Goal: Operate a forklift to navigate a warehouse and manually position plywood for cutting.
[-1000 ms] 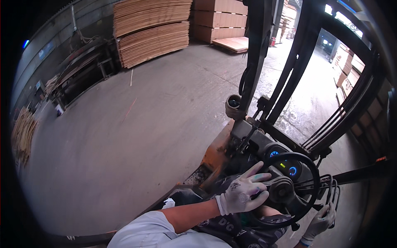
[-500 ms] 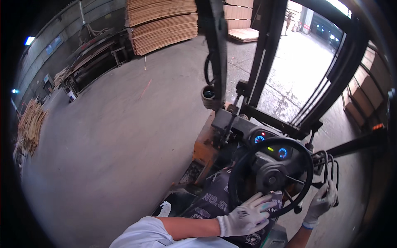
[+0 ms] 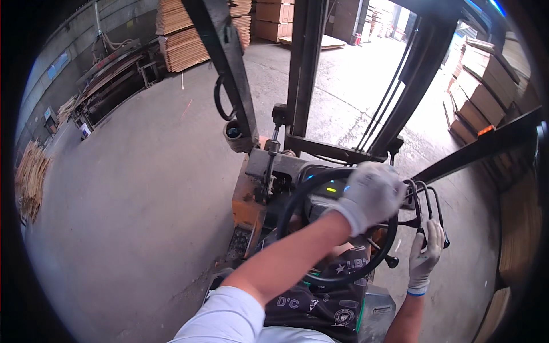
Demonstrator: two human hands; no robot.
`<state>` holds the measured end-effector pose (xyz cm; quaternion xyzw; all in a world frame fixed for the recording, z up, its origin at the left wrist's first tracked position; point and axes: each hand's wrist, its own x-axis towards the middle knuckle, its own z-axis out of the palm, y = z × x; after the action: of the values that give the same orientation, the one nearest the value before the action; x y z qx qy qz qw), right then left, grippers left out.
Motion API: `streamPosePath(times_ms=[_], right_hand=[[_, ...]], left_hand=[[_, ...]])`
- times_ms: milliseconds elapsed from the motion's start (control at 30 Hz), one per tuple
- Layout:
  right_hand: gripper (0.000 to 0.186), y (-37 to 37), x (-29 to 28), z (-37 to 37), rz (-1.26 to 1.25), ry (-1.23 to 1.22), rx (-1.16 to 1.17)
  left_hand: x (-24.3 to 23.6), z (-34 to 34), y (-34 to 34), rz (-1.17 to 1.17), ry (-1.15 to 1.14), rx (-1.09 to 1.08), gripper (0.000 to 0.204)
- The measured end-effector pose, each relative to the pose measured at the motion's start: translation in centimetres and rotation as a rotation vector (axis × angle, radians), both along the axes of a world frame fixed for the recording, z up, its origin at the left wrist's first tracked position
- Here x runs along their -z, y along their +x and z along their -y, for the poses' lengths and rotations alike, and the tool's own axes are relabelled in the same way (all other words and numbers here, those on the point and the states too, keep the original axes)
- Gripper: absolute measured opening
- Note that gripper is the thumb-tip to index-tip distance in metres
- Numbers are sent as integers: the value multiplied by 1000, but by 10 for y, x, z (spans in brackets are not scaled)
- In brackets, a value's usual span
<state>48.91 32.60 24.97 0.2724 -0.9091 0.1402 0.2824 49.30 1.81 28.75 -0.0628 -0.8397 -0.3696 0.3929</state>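
I sit at the controls of a forklift. My left hand (image 3: 374, 193), in a pale knit glove, is closed over the upper right rim of the black steering wheel (image 3: 298, 189). It is slightly blurred and covers part of the lit instrument panel (image 3: 331, 189). To the right of the wheel, my right hand (image 3: 428, 251), gloved too, holds one of several bent black control levers (image 3: 439, 208). Its thumb and fingers lie on either side of the lever's knob. Below the wheel, my dark printed trousers (image 3: 303, 303) show.
Ahead rises the forklift's dark mast (image 3: 305, 68), with a pillar (image 3: 226, 63) to its left. Stacked wood sheets (image 3: 186, 51) stand at the far left, near a long dark bench (image 3: 111, 86). More stacked boards (image 3: 480, 86) line the right. Concrete floor (image 3: 131, 183) spreads on the left.
My left hand has moved from the wheel's lower rim up to its upper right. The surroundings have shifted in view, with the forklift's front now further left. My right hand stays at the levers.
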Motion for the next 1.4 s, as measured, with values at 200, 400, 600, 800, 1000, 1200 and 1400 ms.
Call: streamPosePath(times_ms=[200, 400, 600, 800, 1000, 1200, 1400], right_hand=[[46, 29, 94, -71, 323, -665, 208], [40, -13, 245, -88, 662, -954, 422], [39, -139, 243, -9, 800, -1586, 459], [64, -169, 261, 42, 673, -1846, 683], [64, -182, 286, 6, 565, -596, 610], [51, -52, 179, 6, 739, -756, 225], [31, 60, -11, 4, 441, -421, -219]], left_hand=[[-21, 52, 70, 37, 129, -144, 7], [14, 50, 135, 97, 199, -212, 11], [17, -6, 205, 358, -60, -215, 10], [30, -95, 172, 397, 73, 210, 10], [7, -104, -11, 24, -119, 128, 20], [-21, 40, 40, 225, 267, 54, 11], [18, 52, 177, 208, 59, -157, 10]])
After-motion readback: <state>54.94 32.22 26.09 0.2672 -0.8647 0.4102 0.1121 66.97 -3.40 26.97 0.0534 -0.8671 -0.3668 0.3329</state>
